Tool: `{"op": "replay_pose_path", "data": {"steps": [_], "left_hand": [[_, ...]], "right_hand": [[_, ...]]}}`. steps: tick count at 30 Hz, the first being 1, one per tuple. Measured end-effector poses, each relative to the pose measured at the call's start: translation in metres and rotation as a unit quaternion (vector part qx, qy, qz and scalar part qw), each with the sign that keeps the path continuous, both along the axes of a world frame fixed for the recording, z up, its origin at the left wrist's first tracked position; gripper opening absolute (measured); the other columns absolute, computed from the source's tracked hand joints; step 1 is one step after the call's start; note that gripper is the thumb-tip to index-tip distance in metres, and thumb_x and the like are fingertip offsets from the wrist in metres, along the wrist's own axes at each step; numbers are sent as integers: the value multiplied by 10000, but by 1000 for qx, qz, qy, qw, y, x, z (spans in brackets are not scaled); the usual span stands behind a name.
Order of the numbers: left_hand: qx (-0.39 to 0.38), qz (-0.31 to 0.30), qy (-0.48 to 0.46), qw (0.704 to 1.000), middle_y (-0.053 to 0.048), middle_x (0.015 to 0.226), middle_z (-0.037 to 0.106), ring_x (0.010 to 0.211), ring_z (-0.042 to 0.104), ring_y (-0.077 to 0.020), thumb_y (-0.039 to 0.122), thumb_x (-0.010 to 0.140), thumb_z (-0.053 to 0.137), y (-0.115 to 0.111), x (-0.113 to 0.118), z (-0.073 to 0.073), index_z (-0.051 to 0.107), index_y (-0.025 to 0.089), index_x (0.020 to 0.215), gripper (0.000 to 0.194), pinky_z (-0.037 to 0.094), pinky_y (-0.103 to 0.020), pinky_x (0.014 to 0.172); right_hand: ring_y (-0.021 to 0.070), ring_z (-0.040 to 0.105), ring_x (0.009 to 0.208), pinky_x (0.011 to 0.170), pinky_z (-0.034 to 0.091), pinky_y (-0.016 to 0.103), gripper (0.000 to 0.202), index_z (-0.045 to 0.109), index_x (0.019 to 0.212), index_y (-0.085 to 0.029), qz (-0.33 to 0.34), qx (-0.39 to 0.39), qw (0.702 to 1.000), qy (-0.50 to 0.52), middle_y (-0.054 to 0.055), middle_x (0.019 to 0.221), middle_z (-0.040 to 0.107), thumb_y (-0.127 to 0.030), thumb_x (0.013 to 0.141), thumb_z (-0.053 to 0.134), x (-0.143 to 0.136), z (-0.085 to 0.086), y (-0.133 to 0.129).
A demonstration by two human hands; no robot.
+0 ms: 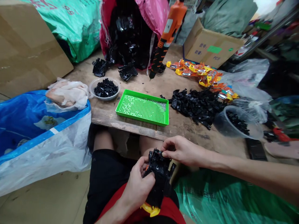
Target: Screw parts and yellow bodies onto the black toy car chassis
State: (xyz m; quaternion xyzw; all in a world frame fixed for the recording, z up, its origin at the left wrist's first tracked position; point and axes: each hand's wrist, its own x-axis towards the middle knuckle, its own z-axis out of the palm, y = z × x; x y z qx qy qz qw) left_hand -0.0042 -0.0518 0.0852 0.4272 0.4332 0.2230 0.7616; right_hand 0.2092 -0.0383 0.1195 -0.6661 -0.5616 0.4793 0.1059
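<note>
Over my lap is a black plastic assembly [161, 169], with a yellow piece [151, 210] at its lower end and a bit of orange at its left side. My left hand [141, 183] is closed round its left side, thumb across the top face. At the far end of the assembly my right hand [181, 151] is closed in a pinch, thumb and forefinger touching it. Whether a separate small part sits between those fingertips cannot be made out. Beyond my hands, a green perforated tray [142, 120] with small metal screws lies near the table's edge.
An orange electric screwdriver [169, 31] hangs above the table. Left of the tray stands a bowl of black parts [105, 88]; right lie a pile of black parts [196, 104], orange-yellow pieces [205, 73] and a tilted clear tub [224, 119]. A blue-lined bag [46, 137] stands left.
</note>
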Motion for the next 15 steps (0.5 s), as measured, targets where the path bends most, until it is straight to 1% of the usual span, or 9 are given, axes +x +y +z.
{"op": "replay_pose_path", "data": {"steps": [8,11,15], "left_hand": [[-6,-8,6,1000,-49,894,749,846,692,-206,242,761,610,0,-4,4,606,152,1042,295,513,-266,732],[-2,-6,2,1000,-40,893,750,857,699,-206,236,776,616,-1,-5,4,612,162,1034,269,511,-259,735],[6,-8,-4,1000,-35,922,750,873,695,-200,233,800,608,-2,-7,0,605,165,1061,270,509,-262,763]], "right_hand": [[168,695,661,613,520,253,95,757,779,-183,-37,21,999,18,21,734,770,-206,758,667,-7,5,1],[169,692,666,610,520,251,96,760,778,-184,-31,28,999,7,24,733,768,-206,760,668,-8,6,2],[159,672,660,598,507,241,97,764,788,-178,-9,38,999,6,23,730,759,-206,756,676,-7,4,5]]}}
